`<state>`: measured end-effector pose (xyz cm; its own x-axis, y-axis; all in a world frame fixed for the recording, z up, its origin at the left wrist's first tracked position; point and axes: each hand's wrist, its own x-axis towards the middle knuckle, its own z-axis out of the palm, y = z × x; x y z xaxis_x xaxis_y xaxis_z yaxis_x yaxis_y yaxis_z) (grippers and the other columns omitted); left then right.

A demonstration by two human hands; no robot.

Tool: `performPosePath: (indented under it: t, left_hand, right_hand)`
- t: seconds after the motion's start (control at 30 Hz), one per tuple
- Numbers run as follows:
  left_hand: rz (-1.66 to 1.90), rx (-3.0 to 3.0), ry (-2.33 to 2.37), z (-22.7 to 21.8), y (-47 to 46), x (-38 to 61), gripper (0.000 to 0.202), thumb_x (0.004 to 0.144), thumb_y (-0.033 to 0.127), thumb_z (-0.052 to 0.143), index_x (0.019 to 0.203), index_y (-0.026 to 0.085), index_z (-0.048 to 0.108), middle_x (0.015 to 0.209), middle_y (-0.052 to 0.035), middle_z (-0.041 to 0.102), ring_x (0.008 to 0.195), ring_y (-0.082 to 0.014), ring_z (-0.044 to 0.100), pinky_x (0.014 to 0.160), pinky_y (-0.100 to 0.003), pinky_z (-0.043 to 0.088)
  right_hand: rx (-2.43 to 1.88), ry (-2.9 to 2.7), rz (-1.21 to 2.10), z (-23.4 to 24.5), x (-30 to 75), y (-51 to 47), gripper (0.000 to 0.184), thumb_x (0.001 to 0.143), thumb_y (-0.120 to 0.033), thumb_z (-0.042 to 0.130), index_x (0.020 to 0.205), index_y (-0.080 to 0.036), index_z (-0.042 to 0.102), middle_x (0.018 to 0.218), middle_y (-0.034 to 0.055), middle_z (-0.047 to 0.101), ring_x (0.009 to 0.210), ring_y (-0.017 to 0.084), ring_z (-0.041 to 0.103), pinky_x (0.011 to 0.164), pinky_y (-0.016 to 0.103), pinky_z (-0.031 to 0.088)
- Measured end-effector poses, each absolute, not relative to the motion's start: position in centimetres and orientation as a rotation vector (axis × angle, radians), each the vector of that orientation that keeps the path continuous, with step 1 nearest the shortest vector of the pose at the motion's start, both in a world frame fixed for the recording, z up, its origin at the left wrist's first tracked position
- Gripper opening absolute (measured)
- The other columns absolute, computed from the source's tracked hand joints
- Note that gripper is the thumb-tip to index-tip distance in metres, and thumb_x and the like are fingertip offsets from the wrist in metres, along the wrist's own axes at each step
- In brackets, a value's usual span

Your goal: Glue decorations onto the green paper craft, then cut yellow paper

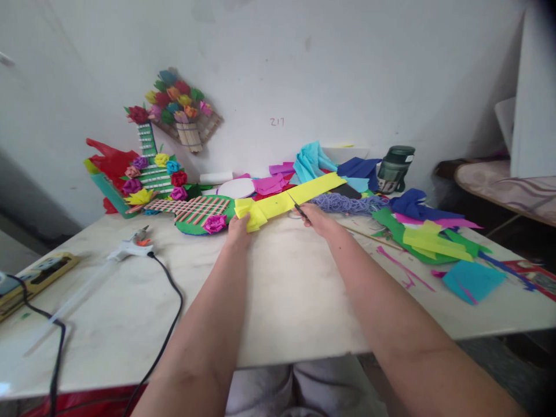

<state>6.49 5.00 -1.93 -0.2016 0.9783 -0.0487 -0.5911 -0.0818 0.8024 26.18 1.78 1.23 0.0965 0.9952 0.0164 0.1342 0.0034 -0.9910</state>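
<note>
A long strip of yellow crepe paper (299, 196) stretches slantwise across the table's middle, its left end folded over in layers. My left hand (238, 229) is closed on that folded end. Dark, slim scissors (299, 209) are in my right hand (316, 219), their points over the strip's lower edge; how far the blades are apart is too small to see. Just left of my left hand lies a green guitar-shaped craft piece (204, 215) with pink sticks across it and a magenta paper rose (215, 223). Purple yarn (347, 204) lies beyond my right hand.
A white glue gun (132, 249) and its black cord (174, 284) lie at left, near a power strip (41, 281). Crepe paper flowers (161, 160) stand behind. A dark bottle (394, 169) is at back right, with green paper scraps (393, 229) and a blue square (473, 280) nearer.
</note>
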Motion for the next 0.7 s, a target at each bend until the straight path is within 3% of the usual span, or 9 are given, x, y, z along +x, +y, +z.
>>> performPosePath:
  t: [0.07,0.17,0.23,0.47,0.63,0.7]
  left_hand:
    - [1.604,0.635,0.844,-1.9,4.9,6.5,0.026,0.071,0.001,0.054,0.094,0.012,0.059,0.084,-0.0081,0.067,0.081,-0.021,0.066,0.076,-0.037,0.054]
    - [1.598,0.64,0.838,-1.7,4.7,6.6,0.025,0.071,0.001,0.053,0.092,0.013,0.059,0.081,-0.0066,0.067,0.079,-0.0202,0.066,0.075,-0.036,0.054]
    - [1.59,0.646,0.825,-1.7,4.5,6.6,0.023,0.071,0.001,0.054,0.09,0.013,0.059,0.08,-0.0063,0.067,0.078,-0.0203,0.066,0.075,-0.036,0.054]
    - [1.581,0.67,0.79,-1.8,4.6,6.5,0.02,0.07,0.001,0.056,0.085,0.013,0.059,0.081,-0.0058,0.067,0.074,-0.0187,0.066,0.075,-0.037,0.054]
    - [1.581,0.675,0.797,-2.0,4.9,6.5,0.02,0.07,0.003,0.056,0.087,0.014,0.059,0.079,-0.0052,0.067,0.072,-0.0175,0.066,0.074,-0.036,0.054]
    - [1.573,0.692,0.78,-2.2,5.0,6.4,0.021,0.07,0.004,0.058,0.088,0.013,0.059,0.081,-0.0061,0.067,0.075,-0.0183,0.066,0.075,-0.036,0.054]
  right_hand:
    - [-1.278,-1.256,1.098,1.1,25.7,1.6,0.001,0.069,-0.012,0.057,0.069,-0.012,0.056,0.057,-0.0025,0.051,0.046,0.005,0.041,0.034,0.013,0.029]
    - [-1.176,-1.284,1.161,0.9,24.7,1.3,0.014,0.063,-0.009,0.064,0.073,-0.014,0.054,0.062,-0.002,0.056,0.054,0.008,0.054,0.043,0.017,0.046]
    - [-1.177,-1.295,1.19,0.9,24.0,1.1,0.019,0.062,-0.008,0.065,0.076,-0.015,0.053,0.063,-0.0022,0.058,0.054,0.01,0.058,0.044,0.02,0.05]
    - [-1.442,-1.537,0.964,0.5,22.8,1.2,0.031,0.058,-0.006,0.07,0.083,-0.016,0.055,0.059,-0.004,0.055,0.047,0.01,0.055,0.035,0.018,0.045]
    - [-1.444,-1.757,1.076,0.4,22.7,0.9,0.046,0.062,-0.005,0.064,0.105,-0.018,0.056,0.072,-0.002,0.06,0.057,0.01,0.055,0.049,0.018,0.046]
    - [-1.41,-1.796,1.091,0.8,22.7,0.5,0.044,0.064,-0.007,0.062,0.105,-0.018,0.057,0.077,-0.0014,0.062,0.064,0.009,0.056,0.056,0.016,0.044]
